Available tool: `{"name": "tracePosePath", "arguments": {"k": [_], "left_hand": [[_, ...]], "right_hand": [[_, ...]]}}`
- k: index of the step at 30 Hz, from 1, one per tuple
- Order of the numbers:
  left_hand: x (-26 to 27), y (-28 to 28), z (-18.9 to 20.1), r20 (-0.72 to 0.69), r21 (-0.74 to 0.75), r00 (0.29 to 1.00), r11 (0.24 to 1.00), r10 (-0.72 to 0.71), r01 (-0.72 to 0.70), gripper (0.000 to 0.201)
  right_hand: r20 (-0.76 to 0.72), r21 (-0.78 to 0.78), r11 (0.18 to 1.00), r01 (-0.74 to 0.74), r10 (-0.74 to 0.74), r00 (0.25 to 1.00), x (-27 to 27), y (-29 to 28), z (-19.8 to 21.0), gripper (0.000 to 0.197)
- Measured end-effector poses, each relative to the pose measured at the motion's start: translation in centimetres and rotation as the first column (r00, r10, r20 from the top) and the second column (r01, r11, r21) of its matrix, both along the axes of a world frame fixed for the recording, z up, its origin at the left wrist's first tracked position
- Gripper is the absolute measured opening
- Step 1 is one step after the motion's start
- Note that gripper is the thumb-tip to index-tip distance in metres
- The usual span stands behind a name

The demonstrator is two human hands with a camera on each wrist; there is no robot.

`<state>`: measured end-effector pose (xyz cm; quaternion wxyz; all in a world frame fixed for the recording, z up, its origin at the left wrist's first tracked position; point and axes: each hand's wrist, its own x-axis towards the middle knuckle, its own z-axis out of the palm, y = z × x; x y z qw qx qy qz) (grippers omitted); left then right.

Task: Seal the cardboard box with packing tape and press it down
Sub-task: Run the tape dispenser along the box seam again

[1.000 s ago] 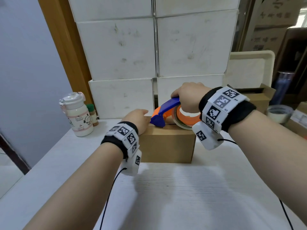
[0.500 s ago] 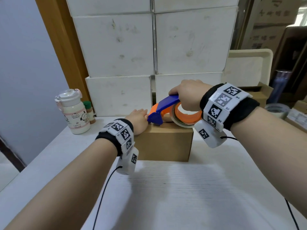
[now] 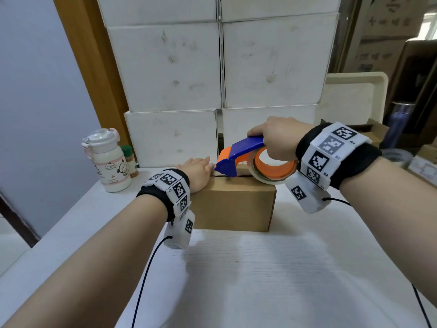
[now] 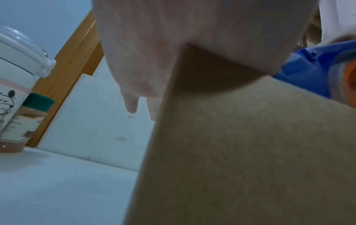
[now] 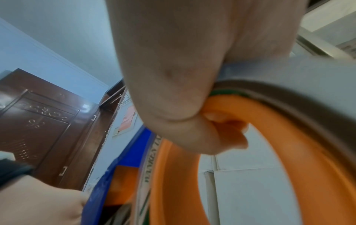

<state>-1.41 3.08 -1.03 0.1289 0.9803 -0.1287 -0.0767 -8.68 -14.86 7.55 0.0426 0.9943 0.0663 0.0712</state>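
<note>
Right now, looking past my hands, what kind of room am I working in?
Probably a storeroom or small packing area. White boxes are stacked against the wall behind the table, brown printed cartons pile up at the far right, and your right hand grips a tape dispenser over a cardboard box.

Cardboard box [image 3: 233, 204]: plain brown. Tape dispenser [image 3: 246, 151]: blue body, orange nose and hub. Wristbands [image 3: 331, 150]: black, bearing white tags with black square-code patterns. Worktop [image 3: 260, 280]: white.
</note>
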Motion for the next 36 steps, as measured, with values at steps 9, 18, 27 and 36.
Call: {"name": "tracePosePath", "arguments": {"k": [9, 18, 27, 36], "left_hand": [[-0.7, -0.1, 0.6, -0.011, 0.022, 1.000, 1.000, -0.022, 0.022, 0.048], [0.1, 0.1, -0.1, -0.002, 0.010, 1.000, 1.000, -0.003, 0.003, 0.050], [0.1, 0.1, -0.1, -0.012, 0.023, 1.000, 1.000, 0.004, -0.003, 0.051], [-0.4, -0.2, 0.2, 0.005, 0.089, 1.000, 0.996, 0.001, -0.001, 0.051]], "right_hand": [[-0.018, -0.032, 0.999, 0.012, -0.013, 1.000, -0.5, 0.0, 0.3, 0.051], [-0.027, 0.012, 0.999, 0.033, -0.032, 0.999, -0.7, -1.0, 0.0, 0.051], [-0.024, -0.013, 0.999, 0.033, -0.033, 0.999, -1.0, -2.3, -0.4, 0.050], [-0.015, -0.121, 0.993, -0.005, 0.003, 1.000, -0.4, -1.9, -0.5, 0.049]]}}
